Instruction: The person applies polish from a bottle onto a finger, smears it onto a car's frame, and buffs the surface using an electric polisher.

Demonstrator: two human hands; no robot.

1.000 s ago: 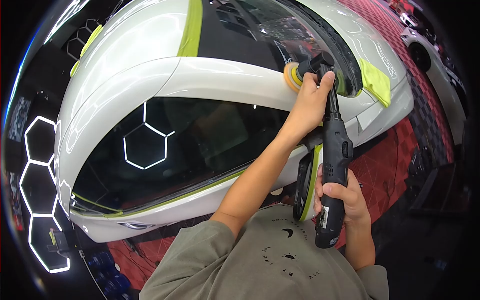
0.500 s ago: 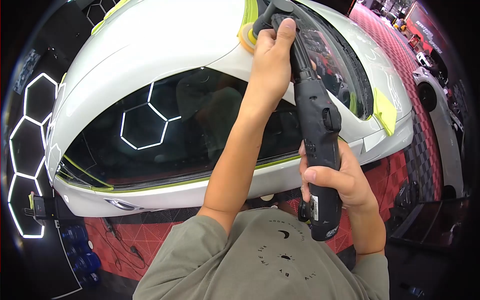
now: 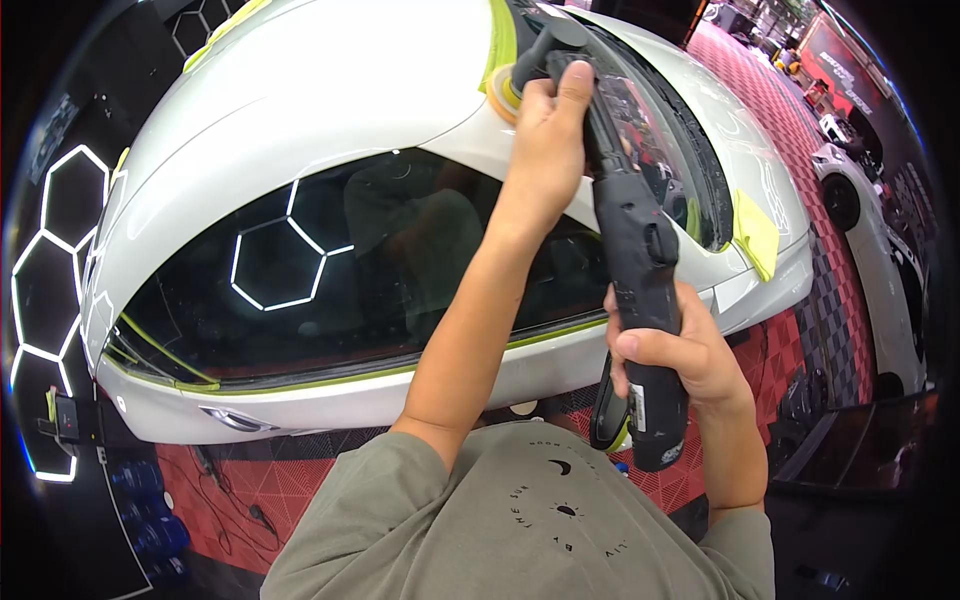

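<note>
A black polisher (image 3: 632, 225) slants up and away from me, with both my hands on it. Near its head, my left hand (image 3: 550, 125) is wrapped round the neck, thumb on top. My right hand (image 3: 690, 350) grips the thick rear body, thumb across it. The polisher's pale orange and yellow pad (image 3: 501, 97) rests on the edge of a white car's roof (image 3: 330, 90), beside the windshield pillar. Yellow-green masking tape (image 3: 503, 40) runs along the roof's windshield edge, right by the pad. My left forearm passes over the dark side window (image 3: 400, 270).
A yellow-green cloth (image 3: 756, 235) lies by the base of the windshield. The car's side mirror (image 3: 608, 405) is partly behind the polisher. Cables (image 3: 235, 500) and blue bottles (image 3: 150, 520) are on the floor at left. Another car (image 3: 870, 250) stands at right.
The polisher's head and my left hand have shifted slightly down and right in view, the pad staying at the roof edge. More of the side mirror shows. Both hands keep their grip.
</note>
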